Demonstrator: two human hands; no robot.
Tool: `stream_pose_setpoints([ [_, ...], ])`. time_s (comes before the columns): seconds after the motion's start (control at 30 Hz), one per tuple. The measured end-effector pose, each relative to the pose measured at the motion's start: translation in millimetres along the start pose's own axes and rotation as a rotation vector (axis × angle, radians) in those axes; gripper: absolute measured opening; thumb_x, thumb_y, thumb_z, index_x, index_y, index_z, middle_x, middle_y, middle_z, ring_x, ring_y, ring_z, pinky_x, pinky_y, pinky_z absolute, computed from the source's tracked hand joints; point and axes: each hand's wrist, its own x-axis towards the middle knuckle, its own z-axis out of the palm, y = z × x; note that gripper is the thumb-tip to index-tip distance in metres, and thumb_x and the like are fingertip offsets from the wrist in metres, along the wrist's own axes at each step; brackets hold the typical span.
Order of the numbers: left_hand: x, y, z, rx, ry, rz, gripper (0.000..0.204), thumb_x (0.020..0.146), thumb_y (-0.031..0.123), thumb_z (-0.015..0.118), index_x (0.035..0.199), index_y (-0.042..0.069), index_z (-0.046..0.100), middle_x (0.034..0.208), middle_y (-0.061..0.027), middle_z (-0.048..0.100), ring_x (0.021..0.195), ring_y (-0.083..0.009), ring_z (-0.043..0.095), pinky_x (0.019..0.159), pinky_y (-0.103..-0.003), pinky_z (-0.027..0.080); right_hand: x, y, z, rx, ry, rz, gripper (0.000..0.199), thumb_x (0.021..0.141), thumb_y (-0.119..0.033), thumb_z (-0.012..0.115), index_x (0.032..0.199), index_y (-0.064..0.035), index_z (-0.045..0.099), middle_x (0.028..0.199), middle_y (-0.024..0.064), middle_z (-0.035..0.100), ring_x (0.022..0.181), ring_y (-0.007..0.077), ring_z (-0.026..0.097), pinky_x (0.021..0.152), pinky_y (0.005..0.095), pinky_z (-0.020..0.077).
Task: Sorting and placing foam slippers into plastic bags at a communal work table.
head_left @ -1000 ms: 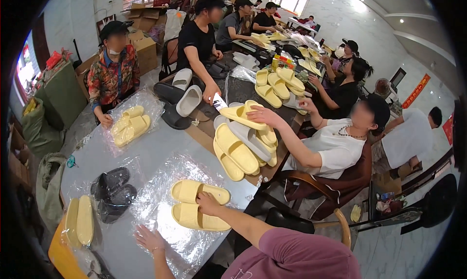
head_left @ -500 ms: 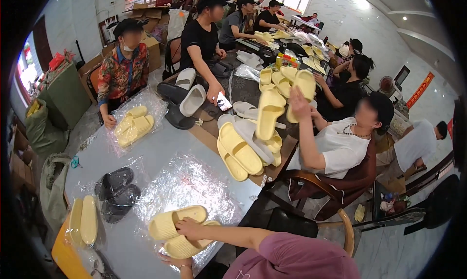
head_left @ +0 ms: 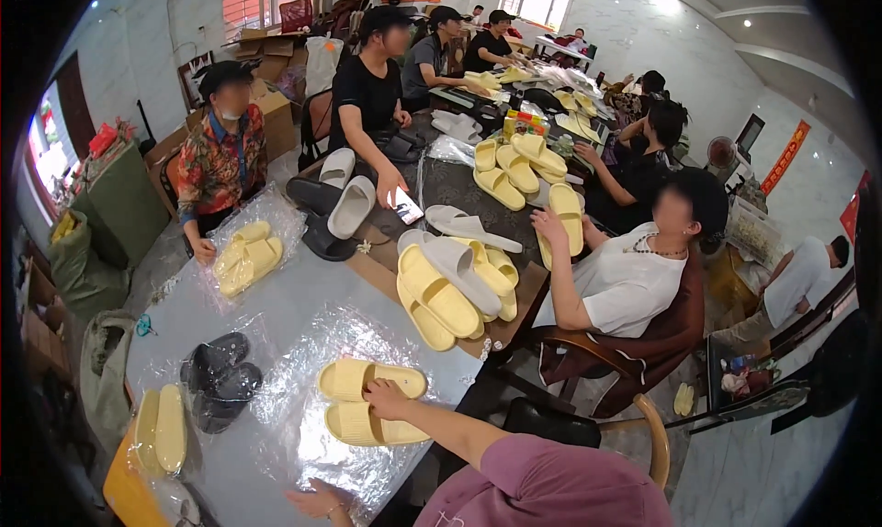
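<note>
My right hand (head_left: 390, 400) reaches in from the lower right and is closed on a pair of yellow slippers (head_left: 349, 423), its fingers at their inner edges. The two slippers lie side by side, toes to the left, over clear plastic bags (head_left: 285, 435) spread on the pale table. Near the table's front edge, my left hand (head_left: 319, 501) is open, fingers stretched to the left beside the plastic. A bagged dark pair of slippers (head_left: 220, 380) lies to the left, with a bagged yellow pair (head_left: 160, 430) nearer the left corner.
Yellow and grey slippers (head_left: 450, 288) are heaped ahead to the right. A co-worker in white (head_left: 616, 279) holds yellow slippers there. Across the table, a person in a floral shirt (head_left: 223, 159) touches a bagged yellow pair (head_left: 248, 259). An outstretched hand holds a phone (head_left: 404, 207).
The yellow pair in my right hand has moved up and right and now lies more evenly aligned. My left hand has come away from beneath it. The co-worker in white has lowered the slippers.
</note>
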Motion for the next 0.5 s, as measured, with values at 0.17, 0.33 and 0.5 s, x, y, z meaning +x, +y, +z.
stream_pose_setpoints([
  [0.17, 29, -17, 15, -0.235, -0.145, -0.085, 0.058, 0.079, 0.023, 0.063, 0.127, -0.001, 0.043, 0.119, -0.0211, 0.052, 0.112, -0.0348, 0.046, 0.094, -0.045, 0.036, 5, -4, -7, 0.014, -0.102, 0.121, 0.032, 0.071, -0.01, 0.054, 0.102, -0.0075, 0.059, 0.11, 0.0125, 0.048, 0.108, 0.0315, 0.041, 0.091, 0.045, 0.0318],
  [0.33, 78, -76, 72, -0.448, -0.057, -0.09, 0.04, 0.08, 0.008, 0.054, 0.117, -0.004, 0.051, 0.109, -0.0193, 0.058, 0.097, -0.0298, 0.057, 0.085, -0.037, 0.044, -7, -45, -23, 0.115, 0.109, -0.106, 0.028, 0.065, -0.006, 0.054, 0.093, -0.0052, 0.058, 0.1, 0.014, 0.047, 0.103, 0.031, 0.043, 0.084, 0.0452, 0.0327],
  [0.5, 48, -90, 70, -0.011, -0.318, 0.268, 0.048, 0.083, 0.019, 0.051, 0.125, -0.002, 0.042, 0.118, -0.0174, 0.052, 0.106, -0.0307, 0.05, 0.093, -0.039, 0.036, -32, -40, -16, 0.103, 0.051, 0.014, 0.032, 0.067, -0.008, 0.054, 0.099, -0.0069, 0.058, 0.103, 0.0132, 0.047, 0.104, 0.0303, 0.043, 0.085, 0.0464, 0.0318],
])
